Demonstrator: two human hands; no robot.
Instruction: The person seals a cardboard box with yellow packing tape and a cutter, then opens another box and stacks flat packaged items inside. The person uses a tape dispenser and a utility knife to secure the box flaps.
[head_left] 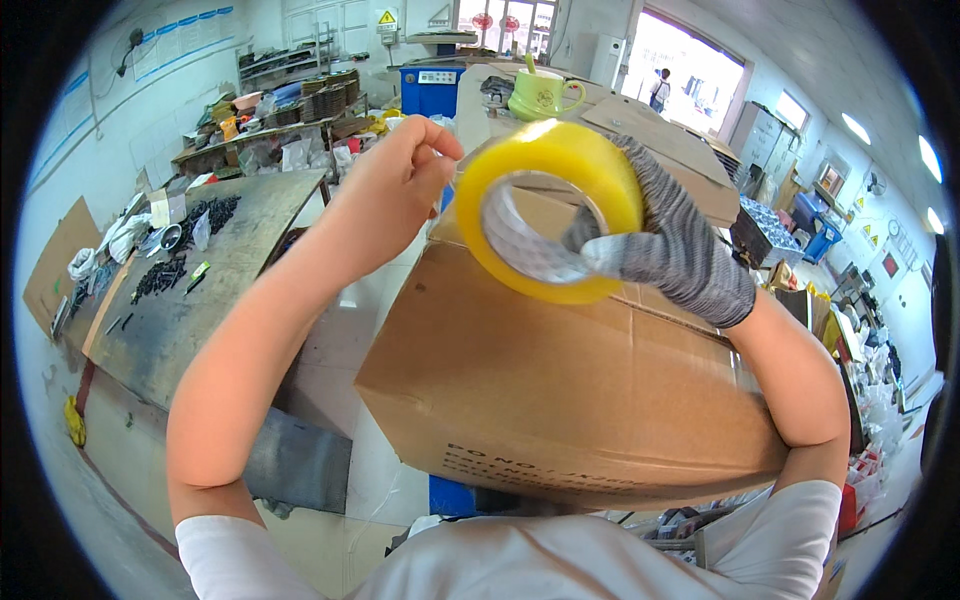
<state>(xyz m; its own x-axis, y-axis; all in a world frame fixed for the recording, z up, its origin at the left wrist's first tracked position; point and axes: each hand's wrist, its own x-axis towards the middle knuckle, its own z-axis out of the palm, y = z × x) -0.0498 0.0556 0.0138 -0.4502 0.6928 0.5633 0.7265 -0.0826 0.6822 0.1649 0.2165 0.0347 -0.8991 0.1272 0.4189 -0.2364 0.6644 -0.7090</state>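
Observation:
A big roll of yellow packing tape is held up over a large brown cardboard box. My right hand, in a grey striped knit glove, grips the roll from its right side, with the thumb inside the white core. To the left of the roll is my bare left hand, raised, its fingers curled in and pinched near the tape's edge. Whatever those fingertips hold, if anything, is hidden. Below both hands the box stands closed, with dark print along its near side.
A green mug stands behind the roll near flat cardboard sheets. At left is a worktable with small black parts. A blue machine is at the back. Plastic bags and clutter line the right side.

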